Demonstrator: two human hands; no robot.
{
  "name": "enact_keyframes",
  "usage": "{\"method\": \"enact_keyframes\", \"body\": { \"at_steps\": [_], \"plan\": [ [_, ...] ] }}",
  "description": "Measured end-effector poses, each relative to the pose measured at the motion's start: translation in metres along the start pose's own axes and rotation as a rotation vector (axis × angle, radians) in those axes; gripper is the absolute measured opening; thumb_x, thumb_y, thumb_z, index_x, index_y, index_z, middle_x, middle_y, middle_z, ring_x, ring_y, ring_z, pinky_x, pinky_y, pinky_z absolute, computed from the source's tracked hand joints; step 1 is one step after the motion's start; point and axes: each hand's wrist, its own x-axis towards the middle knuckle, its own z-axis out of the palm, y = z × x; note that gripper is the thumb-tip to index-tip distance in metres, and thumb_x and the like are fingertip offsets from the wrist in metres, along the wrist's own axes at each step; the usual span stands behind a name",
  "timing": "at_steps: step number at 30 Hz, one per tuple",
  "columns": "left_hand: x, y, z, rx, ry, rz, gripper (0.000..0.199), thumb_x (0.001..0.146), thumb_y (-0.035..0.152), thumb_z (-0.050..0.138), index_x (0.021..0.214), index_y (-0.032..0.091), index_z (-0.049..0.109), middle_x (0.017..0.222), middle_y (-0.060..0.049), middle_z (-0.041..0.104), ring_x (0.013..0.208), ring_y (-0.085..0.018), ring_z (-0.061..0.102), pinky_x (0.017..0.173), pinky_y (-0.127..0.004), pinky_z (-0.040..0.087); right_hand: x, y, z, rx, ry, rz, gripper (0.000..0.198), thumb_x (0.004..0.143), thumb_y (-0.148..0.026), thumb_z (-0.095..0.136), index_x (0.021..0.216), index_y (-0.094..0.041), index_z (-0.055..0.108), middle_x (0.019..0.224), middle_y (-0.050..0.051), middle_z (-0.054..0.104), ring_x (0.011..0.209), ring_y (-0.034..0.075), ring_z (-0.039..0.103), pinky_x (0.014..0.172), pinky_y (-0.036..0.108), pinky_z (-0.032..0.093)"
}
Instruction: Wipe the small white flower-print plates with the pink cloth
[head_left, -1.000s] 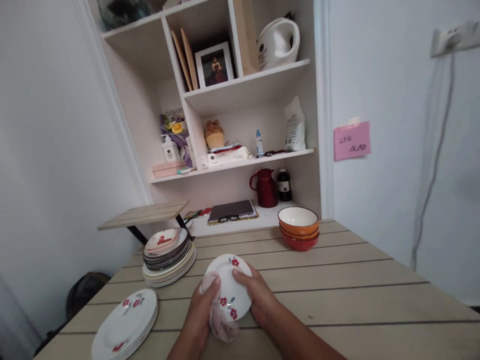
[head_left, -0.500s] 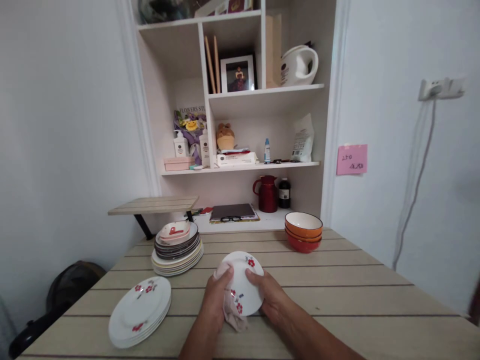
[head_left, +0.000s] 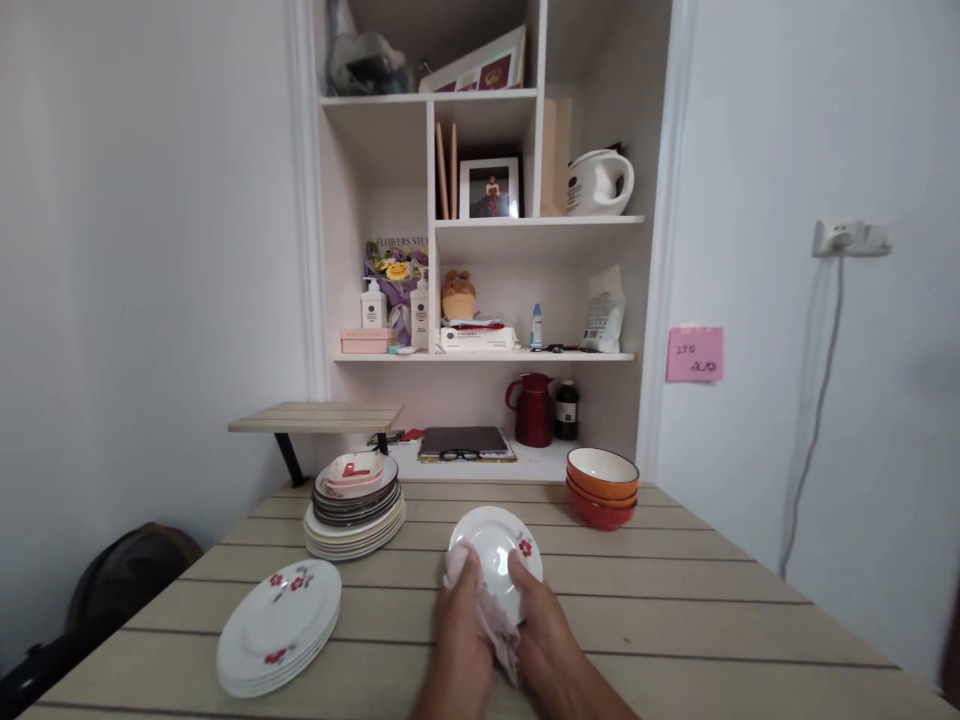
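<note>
A small white plate [head_left: 491, 527] with red flowers is held tilted above the table between my two hands. My left hand [head_left: 463, 620] is closed on a pale pink cloth [head_left: 495, 615], pressing it against the plate's left side, with the thumb over the rim. My right hand [head_left: 547, 625] grips the plate's lower right edge, thumb on the upper face. Part of the cloth hangs down between the hands. To the left lies a stack of matching white flowered plates [head_left: 279, 625]. The fingers behind the plate are hidden.
Behind that stack, several plates [head_left: 352, 540] are piled with small square dishes [head_left: 355, 468] on top. Nested orange and red bowls [head_left: 602, 490] stand at the back right. A small raised shelf [head_left: 315, 417], a closed laptop [head_left: 463, 440] and a red jug [head_left: 534, 412] are farther back.
Both hands have shifted slightly right with the plate, and the plate has turned between them. The cloth now hangs nearer my right hand. The camera view has tilted up.
</note>
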Motion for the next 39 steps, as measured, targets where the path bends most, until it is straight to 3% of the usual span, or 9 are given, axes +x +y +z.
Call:
{"method": "enact_keyframes", "body": {
  "at_steps": [3, 5, 8, 12, 18, 24, 29, 34, 39],
  "plan": [
    [-0.002, -0.001, -0.002, 0.019, -0.016, 0.03, 0.041, 0.069, 0.035, 0.081, 0.099, 0.013, 0.066, 0.096, -0.017, 0.076, 0.089, -0.031, 0.073, 0.076, -0.037, 0.059, -0.005, -0.006, 0.0, -0.005, -0.046, 0.01, 0.042, 0.071, -0.046, 0.074, 0.097, -0.014, 0.068, 0.081, 0.013, 0.077, 0.085, 0.033, 0.072, 0.07, 0.042, 0.056],
    [-0.004, 0.008, -0.006, 0.077, -0.012, 0.073, 0.044, 0.064, 0.033, 0.084, 0.098, 0.013, 0.066, 0.09, -0.014, 0.076, 0.084, -0.03, 0.074, 0.072, -0.036, 0.06, -0.007, -0.013, 0.001, -0.053, -0.124, 0.01, 0.044, 0.066, -0.04, 0.079, 0.099, -0.012, 0.068, 0.083, 0.013, 0.077, 0.083, 0.031, 0.072, 0.072, 0.041, 0.055],
    [-0.008, 0.028, -0.012, 0.276, -0.107, 0.15, 0.047, 0.06, 0.035, 0.087, 0.095, 0.01, 0.068, 0.086, -0.013, 0.076, 0.077, -0.028, 0.074, 0.068, -0.033, 0.059, -0.008, -0.027, 0.001, -0.15, -0.212, -0.017, 0.049, 0.057, -0.029, 0.084, 0.1, -0.012, 0.067, 0.083, 0.011, 0.076, 0.075, 0.027, 0.071, 0.071, 0.036, 0.054],
    [-0.012, 0.041, -0.017, 0.48, -0.182, 0.159, 0.044, 0.059, 0.034, 0.088, 0.09, 0.008, 0.07, 0.082, -0.012, 0.075, 0.073, -0.026, 0.073, 0.066, -0.031, 0.058, -0.009, -0.042, -0.003, -0.323, -0.167, -0.087, 0.051, 0.056, -0.026, 0.083, 0.102, -0.016, 0.064, 0.079, 0.005, 0.075, 0.066, 0.021, 0.068, 0.061, 0.03, 0.051],
    [-0.012, 0.038, -0.015, 0.534, -0.16, 0.113, 0.043, 0.055, 0.035, 0.089, 0.084, 0.008, 0.071, 0.077, -0.014, 0.074, 0.066, -0.028, 0.072, 0.058, -0.032, 0.057, -0.011, -0.05, -0.004, -0.497, -0.137, -0.181, 0.041, 0.057, -0.027, 0.079, 0.094, -0.018, 0.063, 0.072, 0.0, 0.072, 0.051, 0.015, 0.061, 0.046, 0.023, 0.043],
    [-0.014, 0.036, -0.014, 0.5, -0.176, 0.13, 0.043, 0.059, 0.036, 0.086, 0.089, 0.009, 0.071, 0.073, -0.011, 0.074, 0.066, -0.027, 0.072, 0.059, -0.031, 0.057, -0.012, -0.037, -0.001, -0.41, -0.11, -0.204, 0.041, 0.059, -0.031, 0.08, 0.093, -0.017, 0.062, 0.065, -0.001, 0.07, 0.049, 0.014, 0.058, 0.047, 0.023, 0.042],
    [-0.012, 0.031, -0.015, 0.435, -0.097, 0.173, 0.052, 0.059, 0.041, 0.086, 0.096, 0.009, 0.07, 0.077, -0.012, 0.076, 0.067, -0.025, 0.072, 0.06, -0.029, 0.057, -0.013, -0.024, 0.002, -0.234, -0.048, -0.259, 0.044, 0.06, -0.034, 0.08, 0.097, -0.021, 0.059, 0.065, -0.003, 0.069, 0.05, 0.014, 0.059, 0.046, 0.023, 0.043],
    [-0.01, 0.027, -0.015, 0.485, -0.049, 0.209, 0.053, 0.061, 0.047, 0.083, 0.098, 0.01, 0.07, 0.084, -0.012, 0.077, 0.075, -0.026, 0.073, 0.062, -0.029, 0.058, -0.011, -0.017, 0.004, -0.092, -0.006, -0.25, 0.049, 0.061, -0.033, 0.081, 0.102, -0.024, 0.055, 0.071, -0.002, 0.072, 0.059, 0.018, 0.066, 0.058, 0.029, 0.053],
    [-0.009, 0.022, -0.015, 0.489, -0.059, 0.226, 0.051, 0.057, 0.042, 0.086, 0.096, 0.013, 0.07, 0.072, -0.009, 0.076, 0.077, -0.031, 0.074, 0.066, -0.034, 0.059, -0.006, -0.018, 0.002, -0.005, 0.018, -0.274, 0.053, 0.065, -0.031, 0.079, 0.11, -0.028, 0.052, 0.077, -0.003, 0.073, 0.068, 0.021, 0.07, 0.068, 0.034, 0.056]
  ]
}}
